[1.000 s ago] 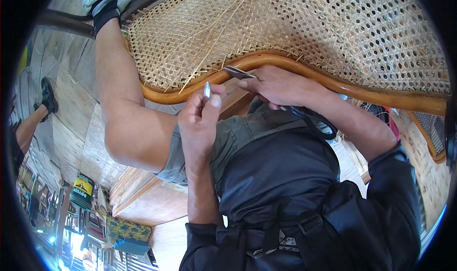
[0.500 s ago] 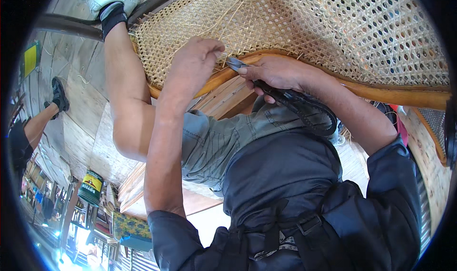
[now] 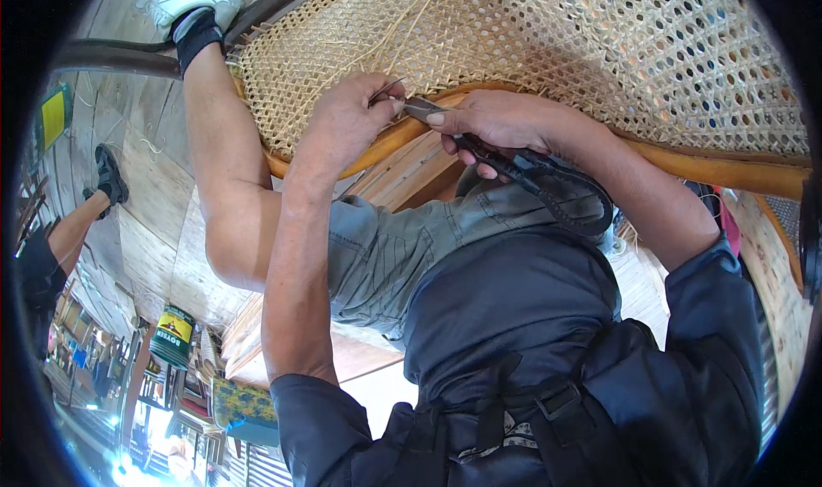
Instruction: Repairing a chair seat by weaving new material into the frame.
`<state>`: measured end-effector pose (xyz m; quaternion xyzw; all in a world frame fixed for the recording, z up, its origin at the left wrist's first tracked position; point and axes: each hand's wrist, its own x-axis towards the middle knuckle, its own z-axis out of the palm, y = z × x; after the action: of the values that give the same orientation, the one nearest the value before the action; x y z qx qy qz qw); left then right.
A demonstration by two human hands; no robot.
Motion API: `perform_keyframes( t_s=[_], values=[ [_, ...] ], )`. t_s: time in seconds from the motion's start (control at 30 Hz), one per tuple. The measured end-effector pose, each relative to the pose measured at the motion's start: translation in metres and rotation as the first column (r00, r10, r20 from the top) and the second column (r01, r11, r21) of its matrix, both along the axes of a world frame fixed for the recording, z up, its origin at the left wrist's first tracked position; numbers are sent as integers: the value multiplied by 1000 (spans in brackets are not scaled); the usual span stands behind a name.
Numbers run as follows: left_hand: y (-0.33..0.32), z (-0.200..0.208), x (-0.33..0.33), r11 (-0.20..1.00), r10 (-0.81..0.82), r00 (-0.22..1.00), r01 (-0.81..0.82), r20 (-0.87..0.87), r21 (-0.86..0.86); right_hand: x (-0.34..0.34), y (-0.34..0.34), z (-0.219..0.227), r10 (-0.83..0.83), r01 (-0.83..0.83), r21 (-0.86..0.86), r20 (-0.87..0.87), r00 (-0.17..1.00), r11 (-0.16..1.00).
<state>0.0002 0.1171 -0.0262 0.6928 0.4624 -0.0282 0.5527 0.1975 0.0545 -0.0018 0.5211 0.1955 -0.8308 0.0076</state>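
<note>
My right hand is closed around a pair of scissors with black handles, the loops toward my lap. The thumb lies along the scissors' metal blades, which point left at the wooden rim. Just left of the blade tips, my left hand pinches a thin strip between thumb and fingers. Both hands are over the orange-brown curved wooden frame, at the edge of a woven cane panel. Loose cane ends stick up from the weave near my left hand.
Dark poles run beside my white shoe at upper left. A green paint can stands on the plank floor. At far left show another person's leg and dark sandal. Another cane-panelled piece is at right.
My left hand has come down and right, closer to the scissor blades, and the thin strip now shows in its pinch. The scissors have shifted slightly, their loops swinging a little right.
</note>
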Motion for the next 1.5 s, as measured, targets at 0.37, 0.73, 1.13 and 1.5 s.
perform_keyframes(
  t_s=[0.37,0.73,1.13,1.5],
  values=[
    [-2,-5,-1,998,3,999,-1,34,-64,0,1,0,161,-172,179,75,984,969],
    [-9,-1,4,991,11,1000,-8,-23,134,3,-5,-2,99,-121,266,92,991,957],
    [-25,4,8,886,-95,993,119,-75,448,38,-40,15,-116,98,209,72,991,973],
    [-34,-3,5,818,-70,997,51,11,573,39,-44,13,-173,162,175,50,984,971]
  ],
)
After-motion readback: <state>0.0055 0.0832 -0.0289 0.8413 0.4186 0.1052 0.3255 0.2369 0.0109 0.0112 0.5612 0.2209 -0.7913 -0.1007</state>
